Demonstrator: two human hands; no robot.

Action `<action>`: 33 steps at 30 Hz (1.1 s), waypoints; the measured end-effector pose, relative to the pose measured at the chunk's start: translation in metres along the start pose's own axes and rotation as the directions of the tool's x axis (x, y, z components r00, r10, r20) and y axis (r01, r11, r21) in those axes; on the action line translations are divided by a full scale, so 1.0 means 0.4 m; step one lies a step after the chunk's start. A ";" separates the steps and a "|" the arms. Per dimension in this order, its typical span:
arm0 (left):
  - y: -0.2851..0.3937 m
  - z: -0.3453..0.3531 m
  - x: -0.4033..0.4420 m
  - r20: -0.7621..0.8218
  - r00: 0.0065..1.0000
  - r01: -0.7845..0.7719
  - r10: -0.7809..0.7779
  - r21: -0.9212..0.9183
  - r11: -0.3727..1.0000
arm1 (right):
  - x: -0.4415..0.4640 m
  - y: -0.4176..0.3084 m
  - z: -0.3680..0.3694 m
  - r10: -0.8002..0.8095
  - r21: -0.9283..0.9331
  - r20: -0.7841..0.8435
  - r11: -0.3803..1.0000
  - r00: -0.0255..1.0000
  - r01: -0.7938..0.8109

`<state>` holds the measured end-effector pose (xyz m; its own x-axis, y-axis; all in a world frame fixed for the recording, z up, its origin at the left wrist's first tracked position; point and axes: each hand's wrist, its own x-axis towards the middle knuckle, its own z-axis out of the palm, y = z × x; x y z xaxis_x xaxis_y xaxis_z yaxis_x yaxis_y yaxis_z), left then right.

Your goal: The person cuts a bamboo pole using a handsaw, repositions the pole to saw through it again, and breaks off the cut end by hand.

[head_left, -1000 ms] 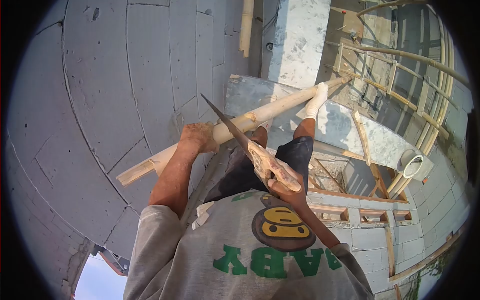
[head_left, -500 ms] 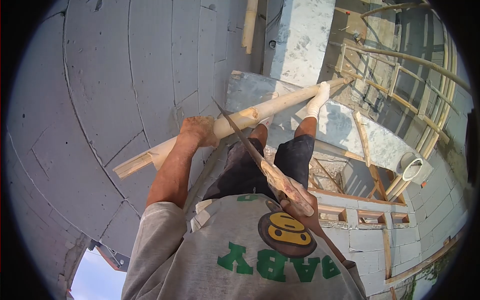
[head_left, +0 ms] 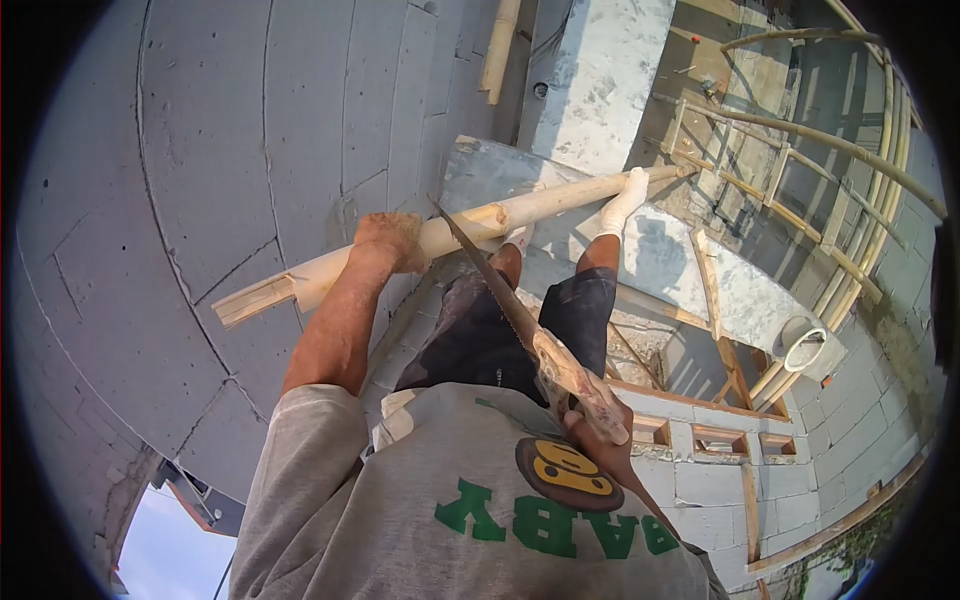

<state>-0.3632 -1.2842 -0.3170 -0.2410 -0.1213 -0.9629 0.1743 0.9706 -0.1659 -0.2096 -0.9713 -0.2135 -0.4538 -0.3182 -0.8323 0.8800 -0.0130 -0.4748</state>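
My left hand (head_left: pixel 390 242) is wrapped round a long bamboo pole (head_left: pixel 550 205) towards its near, left end. That end is cut away in a notch, with a flat split strip sticking out. In my right hand (head_left: pixel 600 430), held close to my shirt, is the wooden handle of a handsaw (head_left: pixel 490 275). The saw's narrow blade slants up and left across the pole, beside my left hand; I cannot tell whether it touches. The pole slopes away to the right, passing a foot in a white shoe (head_left: pixel 625 200).
Both feet stand on a grey board (head_left: pixel 670 250). A grey block wall (head_left: pixel 200 150) rises close on the left. Bamboo poles and a ladder-like frame (head_left: pixel 770 185) lie to the right, lower down. A white pipe end (head_left: pixel 803 348) and wooden frames (head_left: pixel 720 438) sit at lower right.
The view has shifted slightly, so most things appear a little further left. Both hands keep their grips on the pole and the saw, with the blade still across the pole.
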 end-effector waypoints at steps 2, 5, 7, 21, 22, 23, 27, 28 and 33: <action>-0.003 -0.005 0.007 -0.030 0.999 0.028 -0.026 0.046 0.999 | 0.095 0.082 0.039 -0.093 0.016 -0.012 0.996 0.996 0.093; -0.002 0.001 0.014 -0.032 0.999 0.026 -0.025 0.031 0.999 | 0.247 0.122 0.105 -0.191 0.066 -0.021 0.979 0.981 0.192; -0.008 -0.027 0.012 -0.005 1.000 0.009 -0.009 -0.001 1.000 | 0.268 0.074 0.120 -0.143 0.317 -0.010 0.938 0.990 0.139; -0.001 -0.011 0.002 0.042 0.999 -0.032 0.033 -0.019 0.999 | 0.286 0.062 0.161 -0.101 0.195 -0.043 0.975 0.994 0.107; -0.007 -0.027 0.010 0.042 0.998 -0.035 0.036 -0.028 0.999 | 0.245 0.060 0.143 -0.234 0.104 -0.096 0.964 0.967 0.244; -0.017 -0.030 0.010 0.063 0.997 -0.042 0.044 -0.028 0.999 | 0.168 0.064 0.130 -0.349 0.020 -0.144 0.935 0.926 0.355; -0.014 -0.015 0.007 0.028 0.998 -0.053 0.054 -0.018 0.998 | 0.030 0.036 0.055 -0.160 0.049 -0.122 0.985 0.979 0.167; -0.007 -0.007 0.001 0.040 0.998 -0.040 0.040 0.003 0.999 | 0.035 0.040 0.079 -0.189 0.054 -0.139 0.979 0.972 0.198; -0.016 -0.008 0.009 0.018 0.999 -0.047 0.047 -0.009 0.999 | 0.284 0.050 0.158 -0.109 0.278 -0.082 0.952 0.991 0.127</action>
<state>-0.3682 -1.2901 -0.3187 -0.2150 -0.0790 -0.9734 0.1770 0.9771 -0.1183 -0.2348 -1.0676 -0.2994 -0.5567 -0.2359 -0.7965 0.8189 -0.3167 -0.4786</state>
